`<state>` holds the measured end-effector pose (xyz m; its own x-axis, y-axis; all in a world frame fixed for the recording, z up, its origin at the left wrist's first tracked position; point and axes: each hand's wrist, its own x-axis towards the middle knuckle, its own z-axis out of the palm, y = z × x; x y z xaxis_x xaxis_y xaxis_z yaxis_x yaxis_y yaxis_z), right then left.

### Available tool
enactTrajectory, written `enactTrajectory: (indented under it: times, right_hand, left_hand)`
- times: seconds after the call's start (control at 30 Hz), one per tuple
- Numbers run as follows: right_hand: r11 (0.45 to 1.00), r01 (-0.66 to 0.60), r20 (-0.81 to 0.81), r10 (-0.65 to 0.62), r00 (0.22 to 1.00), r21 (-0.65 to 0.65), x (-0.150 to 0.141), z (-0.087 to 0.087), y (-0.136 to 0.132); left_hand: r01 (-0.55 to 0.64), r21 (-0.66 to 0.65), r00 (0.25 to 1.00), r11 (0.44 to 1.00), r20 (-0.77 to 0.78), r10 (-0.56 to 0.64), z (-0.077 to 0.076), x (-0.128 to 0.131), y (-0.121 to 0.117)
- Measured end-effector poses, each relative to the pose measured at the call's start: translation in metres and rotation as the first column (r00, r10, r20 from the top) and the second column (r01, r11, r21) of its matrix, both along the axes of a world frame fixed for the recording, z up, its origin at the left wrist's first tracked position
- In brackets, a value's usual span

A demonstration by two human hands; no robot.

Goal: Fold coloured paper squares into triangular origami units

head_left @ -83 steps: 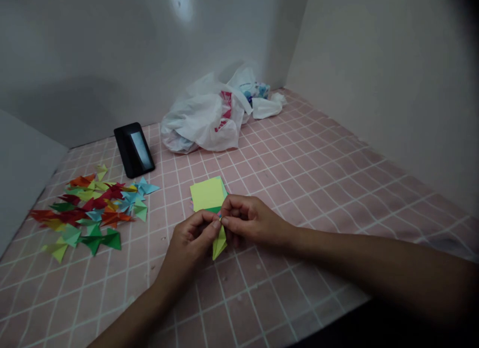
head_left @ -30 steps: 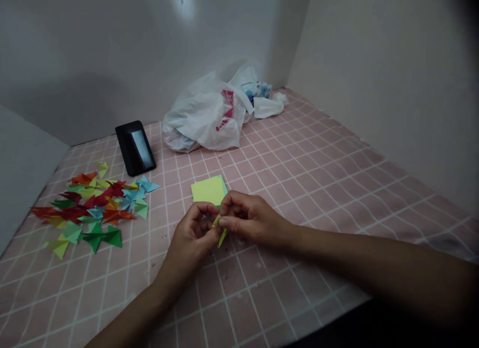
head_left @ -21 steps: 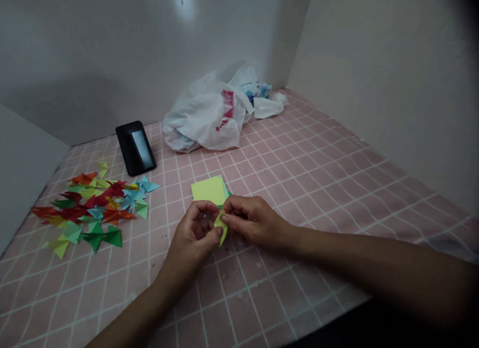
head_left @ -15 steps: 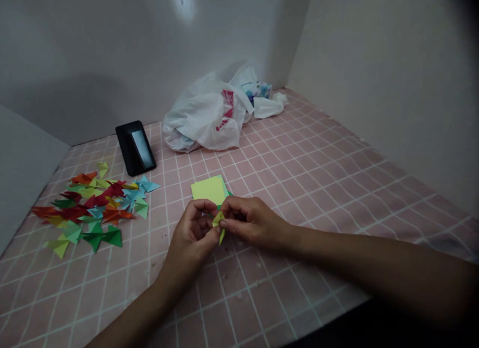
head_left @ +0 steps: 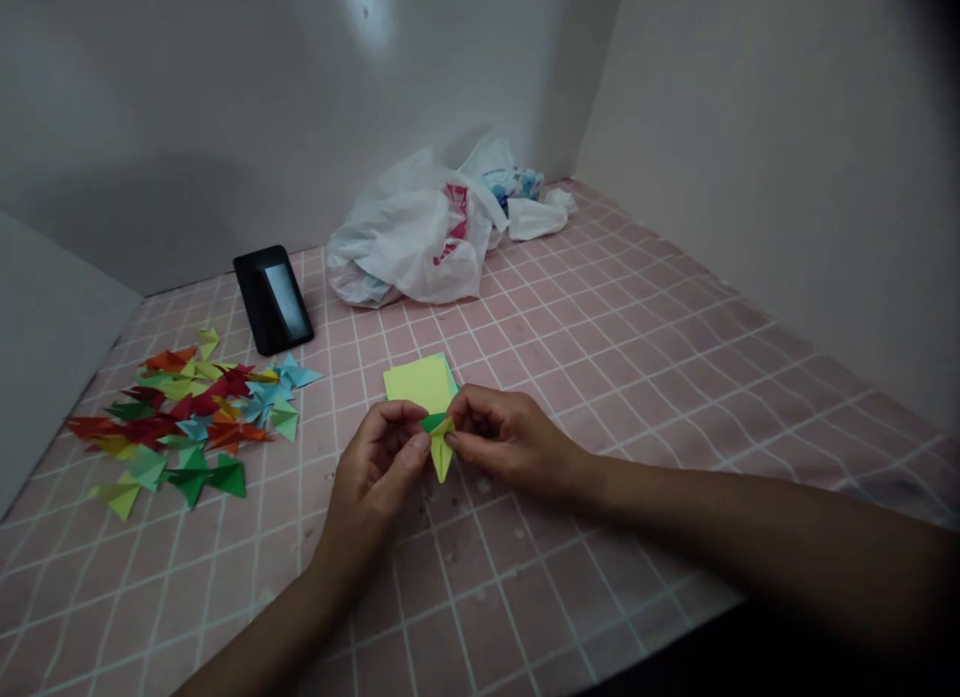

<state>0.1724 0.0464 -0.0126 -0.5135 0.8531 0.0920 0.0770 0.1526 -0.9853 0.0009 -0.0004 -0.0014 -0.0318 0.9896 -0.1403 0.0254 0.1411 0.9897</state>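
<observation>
A small yellow folded paper piece (head_left: 442,453) is held between my two hands, its point hanging down toward me. My left hand (head_left: 381,462) pinches its left side between thumb and fingers. On the other side, my right hand (head_left: 510,439) grips the upper right edge with thumb and forefinger. Just beyond my fingers lies a stack of square paper sheets (head_left: 420,381), yellow on top, with green ones showing beneath. The fingers partly cover the near side of that stack.
To the left spreads a pile of folded paper pieces (head_left: 180,402) in red, orange, yellow, green and blue. Behind it a black phone-like device (head_left: 271,302) lies near the wall. A white plastic bag (head_left: 412,237) sits at the back on the pink checked tablecloth (head_left: 600,347).
The yellow folded paper has turned, so its broader face and downward point now show. My left fingertips have drawn slightly left; my right hand still grips it.
</observation>
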Motion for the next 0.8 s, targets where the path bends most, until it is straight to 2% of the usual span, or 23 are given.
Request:
enactTrajectory:
  times: [0.13, 0.37, 0.53, 0.8]
  right_hand:
    - [1.0, 0.002, -0.039, -0.003, 0.999, -0.029, -0.0013, -0.0009, -0.0001]
    - [0.999, 0.008, -0.056, -0.01, 0.998, -0.039, -0.0014, -0.0031, -0.0004]
    - [0.998, 0.045, -0.063, -0.048, 0.997, -0.038, -0.0015, -0.0029, -0.0008]
    - [1.0, 0.02, 0.008, -0.02, 1.0, 0.006, -0.0001, -0.0031, 0.0001]
  left_hand:
    - [0.009, -0.016, 0.998, 1.0, -0.056, -0.01, 0.0005, 0.0025, 0.0024]
    - [0.016, -0.057, 1.0, 0.998, 0.025, -0.014, -0.0007, 0.0035, 0.0018]
    - [0.079, -0.066, 0.995, 0.995, 0.066, -0.075, 0.0005, 0.0048, 0.0008]
    - [0.09, -0.014, 0.994, 0.996, -0.067, -0.091, -0.0001, 0.0061, 0.0013]
